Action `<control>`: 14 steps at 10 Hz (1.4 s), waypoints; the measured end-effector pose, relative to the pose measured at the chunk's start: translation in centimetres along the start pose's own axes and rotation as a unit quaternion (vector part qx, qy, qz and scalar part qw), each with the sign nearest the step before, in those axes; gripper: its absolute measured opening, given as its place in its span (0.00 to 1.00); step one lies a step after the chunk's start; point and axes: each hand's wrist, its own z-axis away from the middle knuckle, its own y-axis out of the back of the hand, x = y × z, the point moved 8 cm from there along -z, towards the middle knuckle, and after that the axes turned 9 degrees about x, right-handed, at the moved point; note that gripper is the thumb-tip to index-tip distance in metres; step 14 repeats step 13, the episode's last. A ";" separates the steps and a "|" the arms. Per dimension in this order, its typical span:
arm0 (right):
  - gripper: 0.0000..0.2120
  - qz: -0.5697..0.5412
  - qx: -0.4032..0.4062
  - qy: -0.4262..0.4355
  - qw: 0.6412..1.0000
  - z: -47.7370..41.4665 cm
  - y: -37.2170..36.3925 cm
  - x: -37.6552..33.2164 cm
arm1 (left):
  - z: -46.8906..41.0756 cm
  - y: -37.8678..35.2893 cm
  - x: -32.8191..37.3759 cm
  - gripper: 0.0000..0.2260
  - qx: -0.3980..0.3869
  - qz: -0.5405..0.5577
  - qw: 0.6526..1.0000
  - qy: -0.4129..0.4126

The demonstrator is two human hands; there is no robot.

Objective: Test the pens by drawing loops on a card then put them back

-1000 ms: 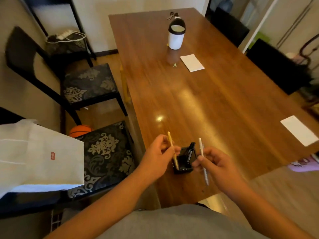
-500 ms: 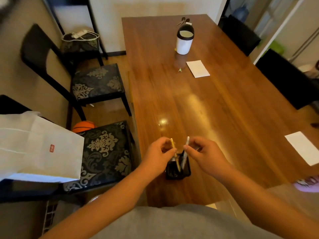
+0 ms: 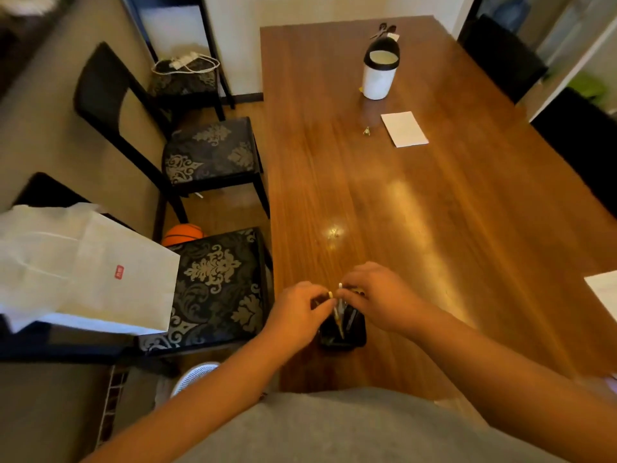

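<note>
On my feed: a wooden worktop (image 3: 450, 202), long and glossy. Near edge: a black pen holder (image 3: 342, 332), standing upright, with both of the person's hands over its mouth. Left hand (image 3: 297, 315): grip closed on a yellow pen (image 3: 336, 317), its lower end down inside the holder. Right hand (image 3: 377, 295): grip pinched on a white pen (image 3: 340, 300), likewise angled into the holder; the two pens stand just beside each other. Far end: a white cup with a black rim (image 3: 380, 70), scissors (image 3: 384, 30) behind it, a white card (image 3: 404, 129) near it and a small metal object (image 3: 366, 131) just beside the card. Right edge: a second white card (image 3: 602, 294), partly cut off. Left of the worktop: patterned chairs (image 3: 213, 289), a white paper bag (image 3: 83, 269) bearing a small red square logo whose characters are too small to read, an orange basketball (image 3: 182, 233) on the floor.
</note>
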 end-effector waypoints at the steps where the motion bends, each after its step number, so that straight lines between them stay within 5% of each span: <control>1: 0.11 -0.005 -0.024 0.016 1.000 -0.4 -1.1 0.1 | 0.3 -0.3 -0.2 0.09 -0.007 -0.026 1.000 0.001; 9: 0.17 -0.054 -0.058 0.011 0.997 -0.9 -4.8 1.7 | 1.5 -1.1 -2.8 0.05 0.058 0.041 0.995 0.074; 11: 0.20 -0.087 -0.012 -0.033 0.996 -1.0 -2.8 2.6 | 2.0 -1.4 -3.6 0.06 0.037 0.086 0.991 0.091; 14: 0.11 -0.184 0.062 -0.113 0.974 -0.4 1.4 3.7 | 3.4 -1.4 -5.6 0.08 0.022 0.121 0.983 0.134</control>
